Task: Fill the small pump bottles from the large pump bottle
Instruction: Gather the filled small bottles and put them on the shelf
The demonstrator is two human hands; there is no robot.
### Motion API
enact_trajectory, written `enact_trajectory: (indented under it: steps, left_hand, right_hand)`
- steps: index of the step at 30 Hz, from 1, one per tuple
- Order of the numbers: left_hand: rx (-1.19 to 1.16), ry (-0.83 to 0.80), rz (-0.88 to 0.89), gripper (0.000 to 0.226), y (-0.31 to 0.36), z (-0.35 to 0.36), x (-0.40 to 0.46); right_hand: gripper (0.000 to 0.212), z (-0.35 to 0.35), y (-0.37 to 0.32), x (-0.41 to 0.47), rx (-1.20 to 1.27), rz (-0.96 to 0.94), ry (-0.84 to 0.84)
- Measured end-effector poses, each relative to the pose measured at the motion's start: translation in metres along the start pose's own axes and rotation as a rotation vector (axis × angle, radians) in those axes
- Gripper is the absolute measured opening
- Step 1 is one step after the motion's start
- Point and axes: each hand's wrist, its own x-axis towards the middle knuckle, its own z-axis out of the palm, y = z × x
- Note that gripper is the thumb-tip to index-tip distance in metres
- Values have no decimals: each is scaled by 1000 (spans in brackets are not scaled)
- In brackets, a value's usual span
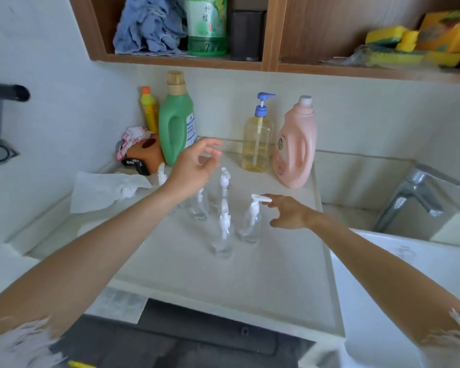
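On the pale table point(276, 274), the right hand point(290, 212) touches a small clear pump bottle point(251, 221), grip spread; the left hand point(194, 166) hovers, grip spread.

Home laundry nook; detergent jugs point(177, 120), faucet point(420, 192), sponges point(398, 41).

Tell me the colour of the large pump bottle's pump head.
Blue pump head, seen in the head view.

The large clear plastic pump bottle with a blue pump head point(257, 139) stood upright at the far side, holding a shallow layer of yellow liquid. Nearer, the small clear pump bottles with white pump heads point(223, 229) stood upright, clustered together, apparently empty.
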Motion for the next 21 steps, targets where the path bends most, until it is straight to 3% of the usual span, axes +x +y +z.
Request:
enact_trajectory:
  steps: [4,7,9,11,16,21]
  left_hand:
    - [104,13,-180,40,-39,1,-56]
    - [249,-203,-342,38,-60,10,-88]
    - [318,-395,-411,54,-64,19,-100]
    - [339,-466,-420,65,-68,28,-105]
    - [325,-365,-384,43,-79,45,-105]
    - [276,-328,-378,36,-83,55,-103]
  right_hand:
    - [62,34,-17,-12,142,13,117]
    - [57,49,-26,-16,242,24,163]
    - [55,55,-31,-19,269,34,196]
    - [55,60,-32,-20,266,62,229]
    - [38,71,-32,-32,271,105,201]
    - [41,77,-35,-29,318,17,176]
